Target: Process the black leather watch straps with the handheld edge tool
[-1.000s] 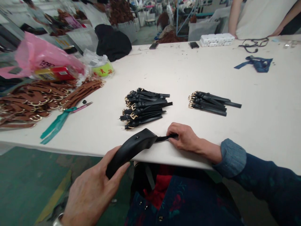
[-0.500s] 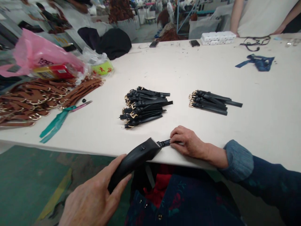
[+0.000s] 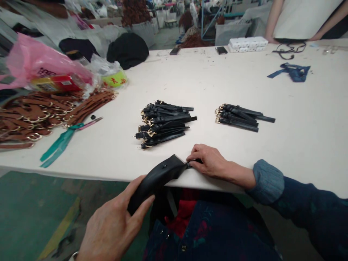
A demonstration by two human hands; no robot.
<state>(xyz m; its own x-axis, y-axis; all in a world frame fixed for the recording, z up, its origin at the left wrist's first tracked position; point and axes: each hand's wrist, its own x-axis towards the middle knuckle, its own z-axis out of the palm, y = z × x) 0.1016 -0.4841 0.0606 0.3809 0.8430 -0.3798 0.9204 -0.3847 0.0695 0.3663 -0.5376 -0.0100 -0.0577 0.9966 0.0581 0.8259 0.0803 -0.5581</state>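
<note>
Head view: a long white work table point(image 3: 244, 152) fills the scene, with the person's two hands at its near edge. A co-worker point(image 3: 304, 21) stands beyond the table's far edge. On the table's left end lies a heap of brown leather straps point(image 3: 35, 121) with gold buckles, and a pink plastic bag point(image 3: 32, 61) sits behind the heap. At the table's centre are two piles of black watch straps with gold buckles, the larger pile point(image 3: 163, 125) to the left of the smaller pile point(image 3: 236, 117). Toward the table's far right corner lies a crumpled blue strap bundle point(image 3: 293, 72).

At the table's near edge, a black leather strap point(image 3: 160, 177) spans the two hands, its wide end off the table and its narrow tail over the edge. The left hand point(image 3: 111, 224) cups the wide end between thumb and spread fingers, below the table's edge. The right hand point(image 3: 212, 161) rests on the table, its curled fingers point(image 3: 198, 161) pressing down and pinching the narrow tail.
</note>
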